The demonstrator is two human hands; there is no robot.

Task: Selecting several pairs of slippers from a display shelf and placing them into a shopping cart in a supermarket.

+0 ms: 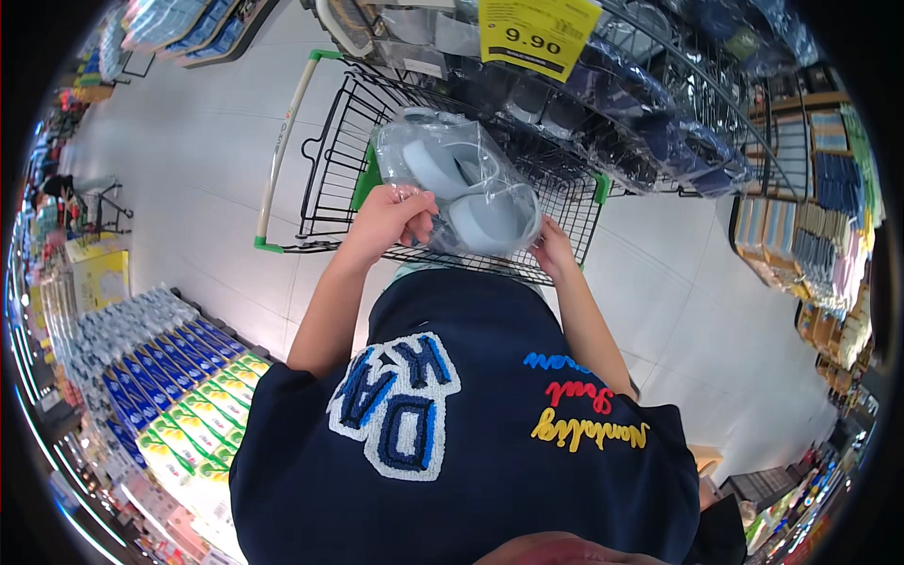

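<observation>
A pair of light blue slippers (487, 220) lies inside a see-through plastic bag (431, 145), held over the wire shopping cart (332, 180). My left hand (395, 219) has its fingers curled at the bag's near left edge, pinching the film. On the other side, my right hand (554, 247) grips the bag's right edge beside one slipper; some of its fingertips are hidden behind the bag. The cart has black wire sides, green corner pieces and a pale handle (286, 141) at the left.
A rack with bagged dark slippers (621, 99) stands just beyond the cart, with a yellow price sign (537, 35) hanging over it. Folded towels (798, 233) fill shelves at the right. Stacked packaged goods (176, 395) stand at the lower left. Pale floor tiles (191, 162) surround the cart.
</observation>
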